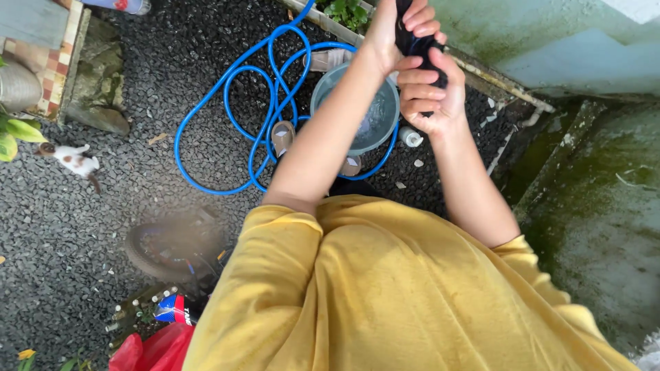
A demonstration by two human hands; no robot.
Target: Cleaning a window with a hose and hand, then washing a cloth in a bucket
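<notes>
Both my hands grip a dark cloth (421,47) at the top of the head view, above a grey-blue bucket (322,86) that holds water. My left hand (392,34) is closed round the cloth's upper part. Just below it, my right hand (432,93) is closed round the lower part. The two hands touch each other on the cloth. My yellow shirt fills the bottom of the view.
A blue hose (227,103) lies coiled on dark gravel around the bucket. A small white bottle (411,137) lies beside the bucket. A white-and-brown cat (72,159) stands at the left. A tyre (172,247) and a red bag (155,347) are at the lower left. A mossy concrete wall (591,206) runs along the right.
</notes>
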